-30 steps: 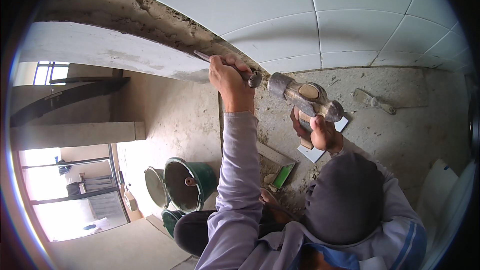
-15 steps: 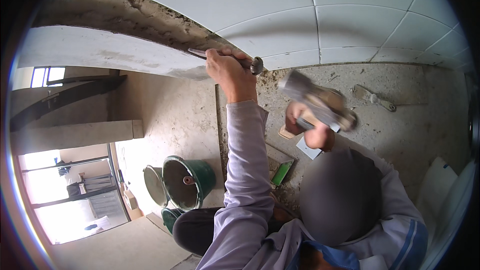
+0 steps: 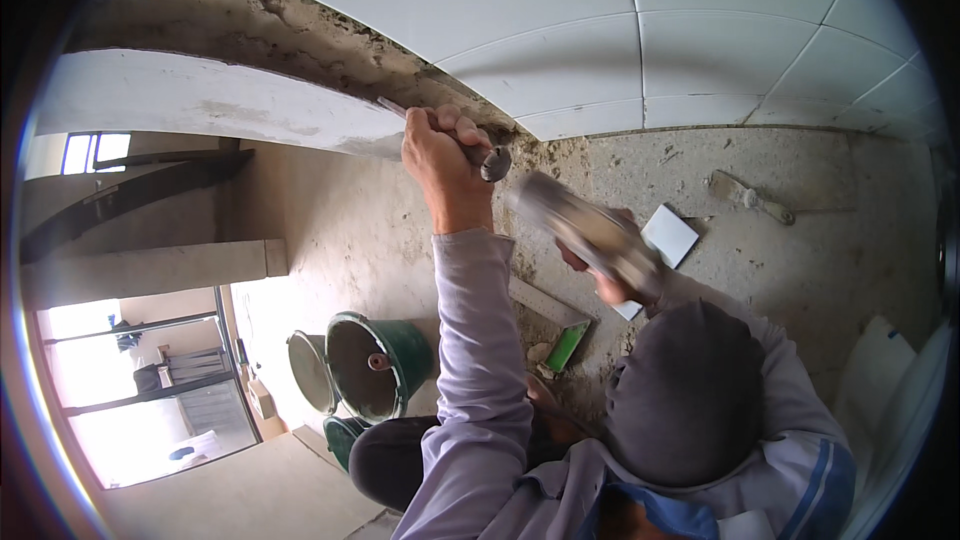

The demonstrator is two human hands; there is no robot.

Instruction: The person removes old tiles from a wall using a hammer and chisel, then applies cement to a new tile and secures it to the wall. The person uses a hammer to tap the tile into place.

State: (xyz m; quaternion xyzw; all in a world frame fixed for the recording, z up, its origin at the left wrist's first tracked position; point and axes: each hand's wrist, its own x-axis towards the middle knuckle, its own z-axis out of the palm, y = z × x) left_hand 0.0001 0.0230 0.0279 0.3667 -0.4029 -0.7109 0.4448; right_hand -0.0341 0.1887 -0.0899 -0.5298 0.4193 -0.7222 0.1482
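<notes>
Places by a clock face centred on the view.

Item 1: metal chisel (image 3: 494, 163), near twelve. Clenched in the left hand (image 3: 445, 155), fingers wrapped round its shaft; blade end points toward ten, along the seam of a bare mortar strip (image 3: 250, 20) and a pale plastered ledge (image 3: 220, 100); contact cannot be told. The grip sits mid-shaft, presumably to steady it and leave the rounded butt clear.

Item 2: hammer (image 3: 585, 225), blurred, toward three. Grasped by the handle in the right hand (image 3: 612, 287); head apart from the butt, on its four-o'clock side, seemingly lined up with it.

Surface: rough grey floor (image 3: 780, 270), crumbs scattered. On it, a scraper (image 3: 750, 197) between two and three, white tile piece (image 3: 669, 235) at three, green-ended object (image 3: 569, 345) near five; kind unclear.

Room: glossy pale wall tiles (image 3: 520, 10), twelve to two; dark-green bucket (image 3: 404, 360) beside a paler bucket (image 3: 313, 372), between seven and eight; bright framed panes (image 3: 140, 390) at eight.
</notes>
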